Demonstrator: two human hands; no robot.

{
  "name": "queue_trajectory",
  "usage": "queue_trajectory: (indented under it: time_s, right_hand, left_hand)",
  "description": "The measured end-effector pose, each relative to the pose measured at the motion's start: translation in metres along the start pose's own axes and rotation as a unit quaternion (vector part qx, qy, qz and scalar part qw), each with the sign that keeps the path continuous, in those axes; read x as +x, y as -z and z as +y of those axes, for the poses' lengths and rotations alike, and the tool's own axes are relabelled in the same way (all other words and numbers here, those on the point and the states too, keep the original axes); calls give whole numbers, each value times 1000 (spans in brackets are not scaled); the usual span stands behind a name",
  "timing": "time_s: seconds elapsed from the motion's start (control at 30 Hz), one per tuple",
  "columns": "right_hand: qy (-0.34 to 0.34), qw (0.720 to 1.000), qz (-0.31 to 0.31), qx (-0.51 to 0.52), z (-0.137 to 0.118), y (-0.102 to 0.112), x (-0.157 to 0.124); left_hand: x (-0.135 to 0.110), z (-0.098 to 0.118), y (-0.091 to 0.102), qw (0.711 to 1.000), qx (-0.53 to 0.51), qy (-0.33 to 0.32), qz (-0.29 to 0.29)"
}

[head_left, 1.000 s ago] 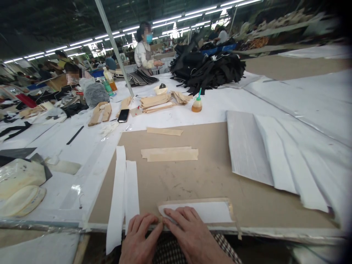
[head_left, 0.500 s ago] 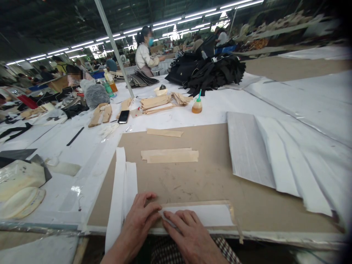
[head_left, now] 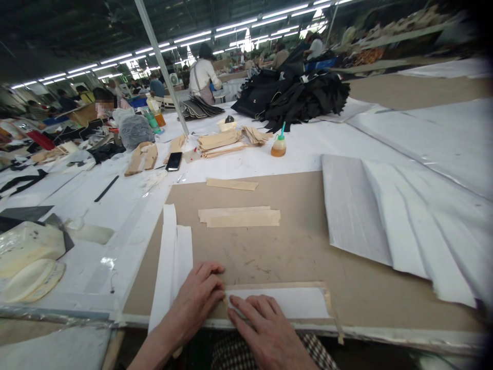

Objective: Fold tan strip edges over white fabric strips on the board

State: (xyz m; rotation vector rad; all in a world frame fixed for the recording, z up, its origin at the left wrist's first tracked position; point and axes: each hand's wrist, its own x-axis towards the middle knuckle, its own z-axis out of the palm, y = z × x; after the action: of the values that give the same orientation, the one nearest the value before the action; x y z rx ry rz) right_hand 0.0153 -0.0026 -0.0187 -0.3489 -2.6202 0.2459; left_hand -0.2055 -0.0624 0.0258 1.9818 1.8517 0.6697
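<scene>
A white strip with a narrow tan border lies along the front edge of the brown board. My right hand rests on its left part, fingers stretched flat against the white surface. At the strip's left end, my left hand has its fingers curled, and thumb and fingertips seem to pinch the tan edge; the exact grip is partly hidden. Beside the left wrist are long white strips, overlapping one another. Farther up the board lie stacked tan strips and a single tan strip.
Fanned grey-white sheets cover the board's right side. Behind it stand a small squeeze bottle, tan piece stacks and a phone. A stained tub sits at left. A co-worker stands beyond black pieces.
My left hand has shifted slightly at the strip's left end, uncovering a bit of tan edge. My right hand stays put. The co-worker in the background has turned away.
</scene>
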Motion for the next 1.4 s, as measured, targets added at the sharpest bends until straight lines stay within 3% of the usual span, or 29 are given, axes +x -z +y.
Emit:
queue_trajectory:
  time_s: [0.5,0.7,0.83,0.97,1.13,1.4]
  right_hand:
    - [63,997,-44,-14,2,16,19]
    - [51,996,-67,4,4,14,22]
    - [57,998,-14,7,6,7,20]
    - [56,997,54,-6,7,-5,14]
    - [51,996,74,-18,5,-13,9]
    - [50,996,69,-39,5,-15,8]
  left_hand:
    - [-2,1,0,998,-55,34,-20]
    - [-7,-2,-2,979,-155,118,54]
    - [-23,-2,-10,970,-129,162,130]
    - [-40,0,-29,979,-21,110,168]
    - [-42,5,-50,972,21,95,214]
    - [-41,-3,-50,974,68,44,211]
